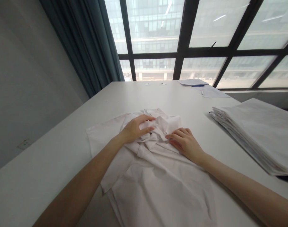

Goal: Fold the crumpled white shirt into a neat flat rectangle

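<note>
A crumpled white shirt (155, 183) lies spread toward me on the table, with a sleeve-like part reaching out to the left. Its far end is bunched into loose folds between my two hands. My left hand (135, 128) rests on the left of the bunch, fingers stretched out and thumb apart from them. On the right side of the folds, my right hand (185, 143) has its fingers bent and closed on the fabric. The fingertips of that hand are partly hidden in the cloth.
The white table (51, 167) runs up to the window. A thick stack of folded white cloth (259, 132) sits at the right. Farther back are papers (192, 82) and a blue pen (197, 85). A dark blue curtain (87, 44) hangs at the left.
</note>
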Available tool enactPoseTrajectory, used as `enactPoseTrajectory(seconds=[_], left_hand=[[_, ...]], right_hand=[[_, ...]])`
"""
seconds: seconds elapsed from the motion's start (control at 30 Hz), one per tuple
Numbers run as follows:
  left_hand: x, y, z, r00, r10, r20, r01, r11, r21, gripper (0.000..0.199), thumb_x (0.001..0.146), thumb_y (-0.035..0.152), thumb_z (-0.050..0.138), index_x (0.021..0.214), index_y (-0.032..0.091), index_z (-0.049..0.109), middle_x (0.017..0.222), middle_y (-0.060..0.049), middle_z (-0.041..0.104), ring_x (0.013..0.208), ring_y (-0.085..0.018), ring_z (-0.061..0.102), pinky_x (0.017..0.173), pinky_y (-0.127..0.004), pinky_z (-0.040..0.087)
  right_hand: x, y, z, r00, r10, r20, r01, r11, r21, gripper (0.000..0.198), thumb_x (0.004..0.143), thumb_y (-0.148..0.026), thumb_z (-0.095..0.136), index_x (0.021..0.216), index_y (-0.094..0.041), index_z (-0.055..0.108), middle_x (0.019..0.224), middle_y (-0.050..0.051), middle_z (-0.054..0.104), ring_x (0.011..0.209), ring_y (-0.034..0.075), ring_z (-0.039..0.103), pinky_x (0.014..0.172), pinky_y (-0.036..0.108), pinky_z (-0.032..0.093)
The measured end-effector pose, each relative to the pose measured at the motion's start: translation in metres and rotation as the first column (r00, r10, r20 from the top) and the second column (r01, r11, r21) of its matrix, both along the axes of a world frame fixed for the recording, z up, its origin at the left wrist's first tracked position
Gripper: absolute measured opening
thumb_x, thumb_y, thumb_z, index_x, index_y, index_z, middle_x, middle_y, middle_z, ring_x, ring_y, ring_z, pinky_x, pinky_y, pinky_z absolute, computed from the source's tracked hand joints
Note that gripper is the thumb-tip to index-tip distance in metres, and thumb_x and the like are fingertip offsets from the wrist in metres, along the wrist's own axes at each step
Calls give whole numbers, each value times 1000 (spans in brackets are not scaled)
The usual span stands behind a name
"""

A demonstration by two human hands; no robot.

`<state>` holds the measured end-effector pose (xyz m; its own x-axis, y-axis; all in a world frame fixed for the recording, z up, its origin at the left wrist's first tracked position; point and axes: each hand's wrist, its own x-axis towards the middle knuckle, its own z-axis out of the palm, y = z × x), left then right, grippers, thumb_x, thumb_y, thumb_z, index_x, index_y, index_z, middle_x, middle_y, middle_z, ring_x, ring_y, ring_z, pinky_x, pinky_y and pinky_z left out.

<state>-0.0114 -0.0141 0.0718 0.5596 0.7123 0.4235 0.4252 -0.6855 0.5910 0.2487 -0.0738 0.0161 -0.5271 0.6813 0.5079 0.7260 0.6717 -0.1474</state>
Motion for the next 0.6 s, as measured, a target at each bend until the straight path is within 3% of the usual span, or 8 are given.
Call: enactPoseTrajectory(seconds=[0.13,0.3,0.4,0.5,0.6], left_hand=[[3,0,-7,995,10,-96,-7,1000,26,40,83,37,65,119,19,65,121,-7,68,113,-23,62,102,-33,43],[11,-5,-13,993,115,-22,-116,993,-25,29,90,37,55,110,21,71,114,-4,72,107,-22,66,98,-33,47],[13,-5,-14,991,131,3,-131,991,-20,31,92,37,51,108,21,72,113,-4,73,105,-22,67,96,-31,48],[10,-2,-13,977,209,-32,-205,974,99,33,95,35,46,109,20,72,110,-5,74,101,-21,68,96,-33,48],[2,3,-8,916,399,-46,-371,884,284,34,97,31,43,110,20,72,108,-6,74,99,-22,66,101,-38,43]], right_hand=[[-1,-3,2,999,20,28,-21,998,57,18,97,-25,52,110,-22,65,110,9,67,100,23,57,88,39,40],[-4,-9,8,979,162,128,-172,983,72,29,98,-22,49,123,-27,61,142,9,53,129,25,46,102,44,35],[-5,-9,9,974,161,158,-167,986,29,36,99,-24,47,133,-28,54,147,7,49,134,24,42,105,45,33],[-2,-5,8,984,138,114,-139,990,2,37,99,-26,46,136,-23,50,145,10,50,133,23,44,106,45,32],[5,2,7,998,66,15,-67,997,27,39,99,-27,46,138,-22,46,147,13,48,129,23,49,103,45,33]])
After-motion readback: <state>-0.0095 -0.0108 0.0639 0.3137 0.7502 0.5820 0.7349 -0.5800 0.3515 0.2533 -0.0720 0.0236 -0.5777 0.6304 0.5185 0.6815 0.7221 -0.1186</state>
